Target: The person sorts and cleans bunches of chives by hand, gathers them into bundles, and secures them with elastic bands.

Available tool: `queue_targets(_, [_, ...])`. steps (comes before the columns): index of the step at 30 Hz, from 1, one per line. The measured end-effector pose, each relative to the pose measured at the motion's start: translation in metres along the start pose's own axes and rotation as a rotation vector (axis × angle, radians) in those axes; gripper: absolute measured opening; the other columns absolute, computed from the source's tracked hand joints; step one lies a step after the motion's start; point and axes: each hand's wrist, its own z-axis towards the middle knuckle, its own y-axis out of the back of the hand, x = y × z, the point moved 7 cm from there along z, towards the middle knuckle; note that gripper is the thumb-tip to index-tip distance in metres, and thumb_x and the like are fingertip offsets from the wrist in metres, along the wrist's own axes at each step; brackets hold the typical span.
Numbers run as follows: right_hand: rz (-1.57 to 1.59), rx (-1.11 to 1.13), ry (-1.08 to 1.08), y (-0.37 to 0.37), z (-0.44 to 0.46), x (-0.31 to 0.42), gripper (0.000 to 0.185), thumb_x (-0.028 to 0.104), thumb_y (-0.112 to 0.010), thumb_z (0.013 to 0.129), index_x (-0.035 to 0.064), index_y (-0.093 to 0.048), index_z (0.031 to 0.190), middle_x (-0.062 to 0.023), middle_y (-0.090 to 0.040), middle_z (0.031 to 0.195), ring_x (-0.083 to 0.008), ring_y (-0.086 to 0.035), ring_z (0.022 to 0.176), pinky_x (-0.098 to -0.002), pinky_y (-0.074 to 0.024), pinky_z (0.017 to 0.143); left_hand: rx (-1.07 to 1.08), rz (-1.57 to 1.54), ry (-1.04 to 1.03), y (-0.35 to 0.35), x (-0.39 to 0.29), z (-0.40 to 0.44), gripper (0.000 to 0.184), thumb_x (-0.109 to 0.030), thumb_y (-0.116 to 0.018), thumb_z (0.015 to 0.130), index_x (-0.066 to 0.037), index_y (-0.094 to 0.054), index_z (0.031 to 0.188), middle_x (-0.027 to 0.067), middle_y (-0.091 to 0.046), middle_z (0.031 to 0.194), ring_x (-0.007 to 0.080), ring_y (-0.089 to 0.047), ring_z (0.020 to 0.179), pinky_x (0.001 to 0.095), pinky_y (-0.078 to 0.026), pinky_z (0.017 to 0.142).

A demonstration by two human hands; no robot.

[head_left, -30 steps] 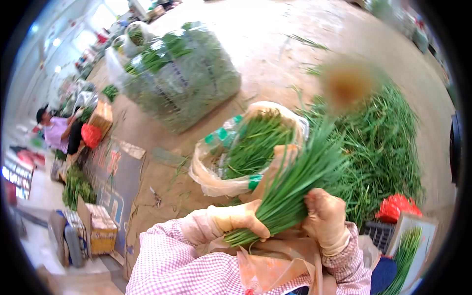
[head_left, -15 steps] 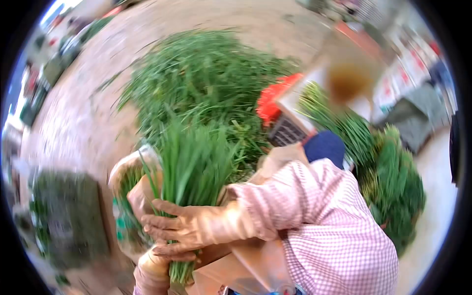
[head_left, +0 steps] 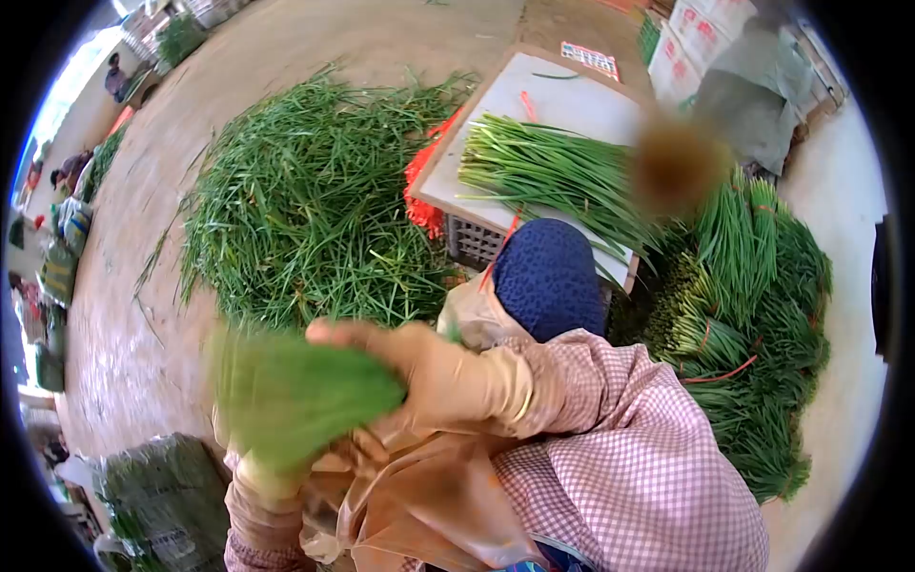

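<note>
A bunch of garlic chives (head_left: 295,391), smeared by motion, is between my hands in front of my lap. My right hand (head_left: 396,362) wraps its right side, with fingers curled at the lower edge. Below and left of the bunch is my left hand (head_left: 272,472), mostly hidden behind the greens. It appears to grip the bunch from beneath, though its fingers do not show clearly. A brown apron (head_left: 429,496) covers my lap under the hands.
Loose green leaves (head_left: 315,200) are heaped on the floor ahead. Chives (head_left: 553,172) lie on a white-topped board (head_left: 543,81) above a crate (head_left: 472,243). Tied bundles (head_left: 753,315) are piled at right. A wrapped green bale (head_left: 167,496) stands lower left.
The bunch has gone from upright to a blurred, tilted position. My right hand has changed from flat, spread fingers to a curled hold. The view has swung right, showing more of the board.
</note>
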Motion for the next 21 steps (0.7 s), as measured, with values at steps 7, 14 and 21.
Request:
queue_targets(7, [1.078,-0.214,-0.087,0.13,-0.071,0.043,0.076,0.006,-0.064,0.078,0.0029,-0.027,0.145,-0.0083,-0.059,0.083,-0.0156,-0.056,0.063,-0.0336,-0.0493,0.057,-0.198,0.393,-0.198,-0.026,-0.047,0.118,0.027,-0.026,-0.058,0.092,-0.002,-0.068,0.1,0.005,-0.063,0.066,0.0088,-0.053,0.05,0.0218,-0.041,0.044])
queue_targets(14, [0.74,-0.233,0.294,0.258,-0.181,0.078,0.087,0.016,-0.066,0.084,0.002,-0.012,0.15,-0.0096,-0.062,0.078,-0.0176,-0.058,0.049,-0.0353,-0.0501,0.046,-0.19,1.151,-0.43,-0.134,-0.08,0.237,0.026,-0.03,-0.069,0.077,-0.006,-0.073,0.088,0.0121,-0.068,0.075,0.0214,-0.065,0.067,0.0323,-0.051,0.066])
queue_targets(21, [0.756,-0.438,0.216,0.275,-0.222,0.045,0.084,0.018,-0.067,0.084,0.0012,-0.016,0.149,-0.0106,-0.065,0.082,-0.0224,-0.065,0.062,-0.039,-0.0536,0.052,-0.082,1.584,-0.112,-0.179,-0.048,0.339,0.046,-0.046,-0.073,0.074,-0.003,-0.072,0.087,0.0189,-0.069,0.092,0.0324,-0.066,0.09,0.0405,-0.051,0.082])
